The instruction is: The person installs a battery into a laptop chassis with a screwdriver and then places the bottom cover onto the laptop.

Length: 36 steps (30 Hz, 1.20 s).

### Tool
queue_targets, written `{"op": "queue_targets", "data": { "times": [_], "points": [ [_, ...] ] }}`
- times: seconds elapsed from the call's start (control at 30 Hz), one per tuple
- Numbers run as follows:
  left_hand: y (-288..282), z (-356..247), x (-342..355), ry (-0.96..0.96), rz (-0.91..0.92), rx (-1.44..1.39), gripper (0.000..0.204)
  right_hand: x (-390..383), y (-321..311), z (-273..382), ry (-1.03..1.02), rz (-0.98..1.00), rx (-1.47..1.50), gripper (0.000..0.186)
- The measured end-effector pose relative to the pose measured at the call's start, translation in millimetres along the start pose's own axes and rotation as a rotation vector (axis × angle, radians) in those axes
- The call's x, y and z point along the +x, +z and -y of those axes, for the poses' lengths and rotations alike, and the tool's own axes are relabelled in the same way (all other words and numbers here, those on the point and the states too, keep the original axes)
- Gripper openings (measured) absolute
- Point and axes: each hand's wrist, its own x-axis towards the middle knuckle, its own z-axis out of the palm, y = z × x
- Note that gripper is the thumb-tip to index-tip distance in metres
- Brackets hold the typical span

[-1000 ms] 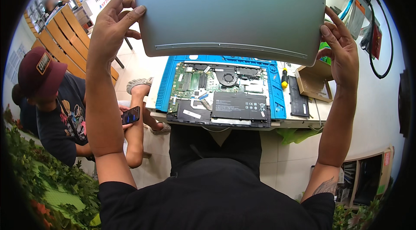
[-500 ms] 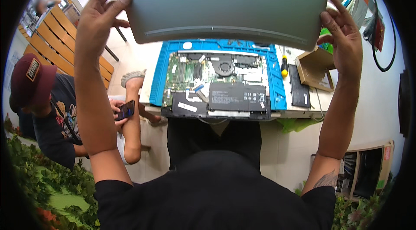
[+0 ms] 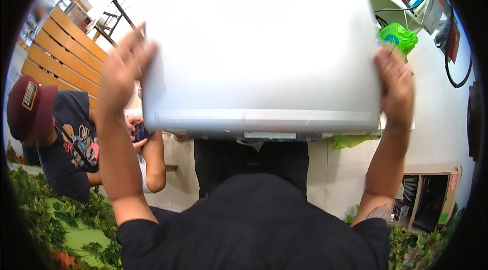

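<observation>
A wide silver laptop bottom cover (image 3: 262, 61) fills the middle of the view, bright with glare and slightly smeared by motion. My left hand (image 3: 123, 69) grips its left edge, and my right hand (image 3: 396, 82) grips the right edge. Under the cover, a thin dark strip of the opened laptop's front edge (image 3: 269, 137) peeks out. The rest of the laptop and the blue mat beneath it are hidden. Whether the cover touches the laptop, I cannot tell.
At left a person in a maroon cap (image 3: 30, 99) sits close to my arm, holding a phone (image 3: 141, 131). A slatted wooden bench (image 3: 66, 51) stands behind them. A green plastic bag (image 3: 399, 38) lies beyond my right hand. A low shelf (image 3: 432, 199) stands at lower right.
Both hands have lowered the cover and brought it nearer to me. It now hides the laptop's insides, the mat, the screwdriver and the cardboard box, which showed before.
</observation>
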Motion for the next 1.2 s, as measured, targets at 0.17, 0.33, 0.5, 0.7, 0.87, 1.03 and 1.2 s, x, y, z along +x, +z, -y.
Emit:
{"op": "queue_targets", "data": {
  "times": [0.17,0.33,0.5,0.7,0.87,1.03,1.2],
  "points": [
    [22,58,-97,-0.325,0.203,0.05,0.072,-95,-16,-44,0.534,0.274,-0.02,0.027],
    [45,73,-144,-0.58,0.096,-0.165,0.063,-132,-11,-55,0.684,0.208,0.05,0.044],
    [43,81,-121,-0.555,0.078,-0.162,0.052,-133,-7,-68,0.668,0.153,-0.003,0.038],
    [38,86,-86,-0.511,0.075,-0.165,0.053,-112,1,-88,0.554,0.132,-0.008,0.03],
    [36,109,-30,-0.474,0.203,-0.038,0.058,-64,23,-88,0.511,0.183,-0.079,0.045],
    [43,121,-6,-0.474,0.205,-0.052,0.06,-35,29,-114,0.422,0.155,-0.1,0.049],
    [45,125,-5,-0.499,0.238,-0.012,0.064,-36,28,-131,0.46,0.165,-0.139,0.049]
  ]
}}
